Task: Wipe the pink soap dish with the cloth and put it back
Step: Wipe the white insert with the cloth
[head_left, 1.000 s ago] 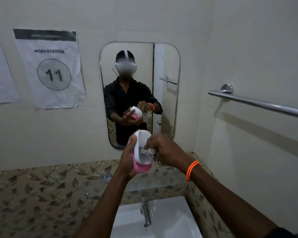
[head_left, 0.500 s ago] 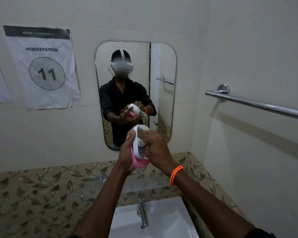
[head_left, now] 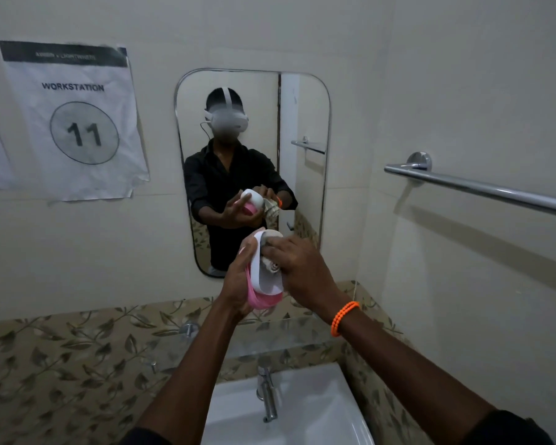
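Holding the soap dish [head_left: 265, 277] upright in front of the mirror [head_left: 305, 107], above the sink [head_left: 318, 412], we grip its back edge with our left hand [head_left: 238, 284]. Our right hand [head_left: 302, 271] curls around the bunched cloth [head_left: 272, 264], pressing it into the dish's white inside.

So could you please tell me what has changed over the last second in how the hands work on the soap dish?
The right hand has slid the cloth up the dish: a second ago it rubbed the middle, and now its fingers press near the top rim. The left hand still grips the dish from behind, upright above the sink. Neither hand has let go of anything.
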